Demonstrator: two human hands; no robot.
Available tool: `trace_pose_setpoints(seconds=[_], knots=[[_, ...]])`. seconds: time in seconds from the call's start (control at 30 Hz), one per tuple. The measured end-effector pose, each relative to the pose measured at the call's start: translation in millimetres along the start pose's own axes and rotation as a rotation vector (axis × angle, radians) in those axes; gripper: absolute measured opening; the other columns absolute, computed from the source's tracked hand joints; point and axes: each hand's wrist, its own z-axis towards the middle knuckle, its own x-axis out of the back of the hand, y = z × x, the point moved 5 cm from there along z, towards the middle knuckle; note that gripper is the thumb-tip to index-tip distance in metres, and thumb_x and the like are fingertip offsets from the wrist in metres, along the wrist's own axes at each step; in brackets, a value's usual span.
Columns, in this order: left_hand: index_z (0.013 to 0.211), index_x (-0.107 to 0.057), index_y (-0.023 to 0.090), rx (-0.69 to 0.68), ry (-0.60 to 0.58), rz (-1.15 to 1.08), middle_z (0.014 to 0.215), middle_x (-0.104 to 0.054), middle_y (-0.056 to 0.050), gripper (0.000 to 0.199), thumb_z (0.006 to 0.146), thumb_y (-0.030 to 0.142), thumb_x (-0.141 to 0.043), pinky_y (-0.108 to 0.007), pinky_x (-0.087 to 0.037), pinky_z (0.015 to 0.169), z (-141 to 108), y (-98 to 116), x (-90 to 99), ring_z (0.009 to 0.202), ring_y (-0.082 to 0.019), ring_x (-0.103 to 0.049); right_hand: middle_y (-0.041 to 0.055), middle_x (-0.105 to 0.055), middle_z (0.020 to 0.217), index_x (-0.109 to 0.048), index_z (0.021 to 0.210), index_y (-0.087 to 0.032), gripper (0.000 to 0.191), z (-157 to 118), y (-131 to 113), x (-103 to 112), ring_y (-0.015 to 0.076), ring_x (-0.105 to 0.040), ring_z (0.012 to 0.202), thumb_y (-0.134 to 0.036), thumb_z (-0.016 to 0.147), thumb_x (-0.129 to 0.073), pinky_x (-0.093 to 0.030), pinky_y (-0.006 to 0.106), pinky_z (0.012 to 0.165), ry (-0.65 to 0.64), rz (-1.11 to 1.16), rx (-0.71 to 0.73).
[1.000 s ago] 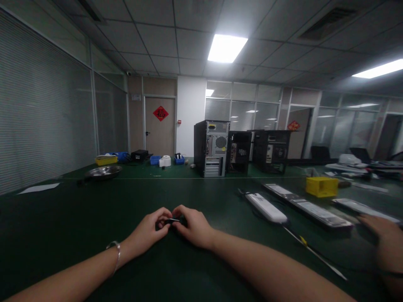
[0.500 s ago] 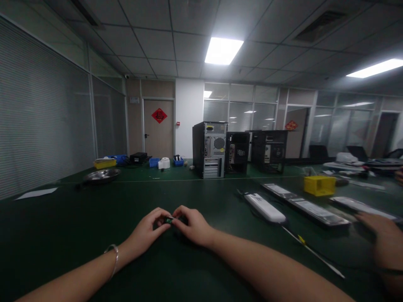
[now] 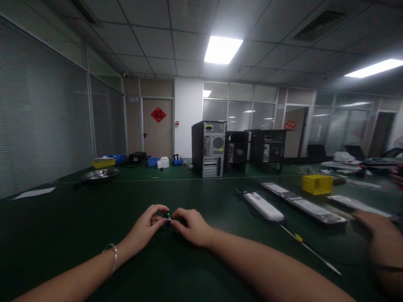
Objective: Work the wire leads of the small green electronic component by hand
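Just above the green tabletop, a small green piece with a pale edge [image 3: 169,216], which looks like a bit of circuit board, is held between both sets of fingertips. My left hand [image 3: 153,219], with a silver bangle on its wrist, pinches the piece from the left between thumb and forefinger. From the right, my right hand [image 3: 192,226] has its thumb and curled forefinger closed at the piece's other side. The fingers cover part of it, and it is too small to make out fully.
A white power strip [image 3: 263,206] with its cable lies right of my hands, beside hard drives [image 3: 307,207] and a yellow basket [image 3: 317,184]. Another person's hand [image 3: 374,226] is at far right. Computer cases [image 3: 209,149] stand behind; a metal dish [image 3: 100,175] is back left.
The small green piece has turned from lying nearly level to standing more upright between my fingertips. My left forefinger has lifted slightly. The other person's hand has barely shifted.
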Motion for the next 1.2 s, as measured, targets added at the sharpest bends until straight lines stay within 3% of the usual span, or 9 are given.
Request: trace_pose_setpoints(seconds=[0.13, 0.27, 0.4, 0.6, 0.8, 1.2], knots=[[0.111, -0.058, 0.019, 0.031, -0.039, 0.081, 0.102, -0.063, -0.006, 0.033, 0.082, 0.033, -0.049, -0.032, -0.048, 0.08, -2, 5, -0.7, 0.091, -0.021, -0.06, 0.0007, -0.064, 0.088, -0.057, 0.103, -0.022, 0.022, -1, -1, -1, 0.0127, -0.057, 0.073, -0.034, 0.089, -0.046, -0.04, 0.021, 0.065, -0.023, -0.028, 0.007], [0.118, -0.056, 0.024, -0.04, -0.106, 0.174, 0.114, -0.059, -0.005, 0.037, 0.083, 0.023, -0.045, -0.035, -0.04, 0.093, -6, 17, -3.5, 0.107, -0.022, -0.052, 0.0, -0.064, 0.086, -0.059, 0.098, -0.022, 0.02, 0, -3, -1, 0.0132, -0.057, 0.075, -0.033, 0.09, -0.044, -0.039, 0.022, 0.066, -0.015, -0.09, 0.01], [0.128, -0.047, 0.027, -0.063, -0.165, 0.211, 0.116, -0.054, -0.005, 0.051, 0.079, 0.017, -0.05, -0.033, -0.044, 0.087, -10, 23, -8.0, 0.098, -0.02, -0.054, 0.0, -0.064, 0.086, -0.06, 0.094, -0.022, 0.02, 1, -1, 1, 0.0133, -0.056, 0.073, -0.032, 0.09, -0.044, -0.038, 0.022, 0.064, 0.017, -0.143, -0.043], [0.119, -0.056, 0.026, -0.096, -0.11, 0.265, 0.109, -0.058, -0.005, 0.039, 0.08, 0.028, -0.054, -0.033, -0.043, 0.087, -9, 27, -7.9, 0.099, -0.021, -0.053, 0.0, -0.064, 0.087, -0.06, 0.091, -0.021, 0.022, 1, -5, -1, 0.0128, -0.057, 0.078, -0.034, 0.091, -0.042, -0.038, 0.021, 0.067, -0.01, -0.114, 0.022], [0.114, -0.061, 0.024, -0.121, -0.03, 0.27, 0.107, -0.061, -0.005, 0.033, 0.083, 0.027, -0.049, -0.035, -0.043, 0.09, -8, 29, -2.2, 0.1, -0.021, -0.055, 0.0016, -0.062, 0.083, -0.06, 0.086, -0.02, 0.03, 1, 3, 10, 0.0134, -0.054, 0.075, -0.037, 0.093, -0.037, -0.036, 0.023, 0.065, 0.146, -0.194, -0.124], [0.105, -0.064, 0.023, -0.116, -0.024, 0.273, 0.105, -0.063, -0.005, 0.028, 0.081, 0.03, -0.053, -0.034, -0.044, 0.088, -11, 33, -2.1, 0.099, -0.022, -0.056, 0.0011, -0.063, 0.081, -0.061, 0.083, -0.02, 0.029, 3, 1, 3, 0.0135, -0.055, 0.075, -0.037, 0.092, -0.039, -0.034, 0.023, 0.064, 0.069, -0.264, -0.065]])
